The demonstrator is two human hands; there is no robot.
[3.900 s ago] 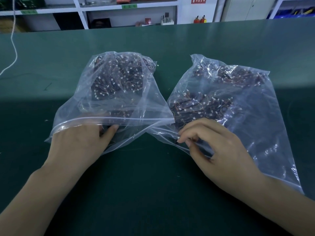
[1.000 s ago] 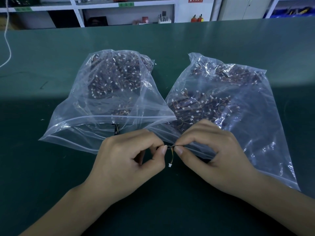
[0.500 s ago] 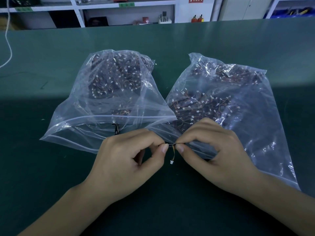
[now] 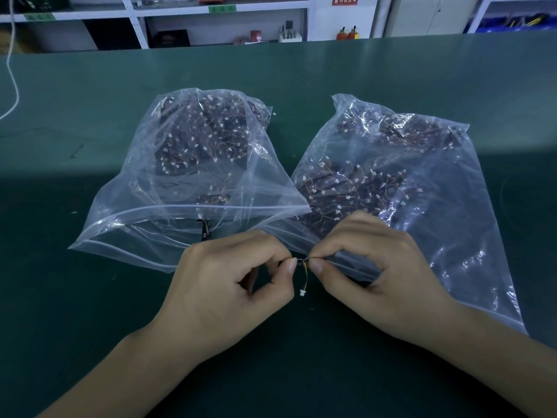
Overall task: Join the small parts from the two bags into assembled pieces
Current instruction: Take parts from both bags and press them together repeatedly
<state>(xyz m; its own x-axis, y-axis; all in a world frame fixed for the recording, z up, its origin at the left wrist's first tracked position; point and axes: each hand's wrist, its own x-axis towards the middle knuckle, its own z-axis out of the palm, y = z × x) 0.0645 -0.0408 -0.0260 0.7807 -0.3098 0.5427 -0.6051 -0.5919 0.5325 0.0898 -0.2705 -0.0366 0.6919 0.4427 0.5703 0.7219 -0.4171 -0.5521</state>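
Note:
Two clear zip bags lie side by side on the green table, the left bag (image 4: 168, 188) and the right bag (image 4: 437, 188), each holding several small dark parts with thin orange wires and white connectors. In front of their mouths my left hand (image 4: 229, 285) and my right hand (image 4: 370, 267) meet fingertip to fingertip. Each hand pinches one end of a small wired part (image 4: 304, 273). Its orange wire hangs down between the fingers and ends in a tiny white connector. One loose part (image 4: 204, 229) lies at the left bag's mouth.
The green table (image 4: 90, 327) stretches wide around the bags. A white cable (image 4: 12, 79) hangs at the far left. White shelving (image 4: 217, 22) with boxes and small items stands beyond the table's far edge.
Since 3.9 s ago both hands left the bag mouths and came together holding a small wired part. Over the last second they hardly moved.

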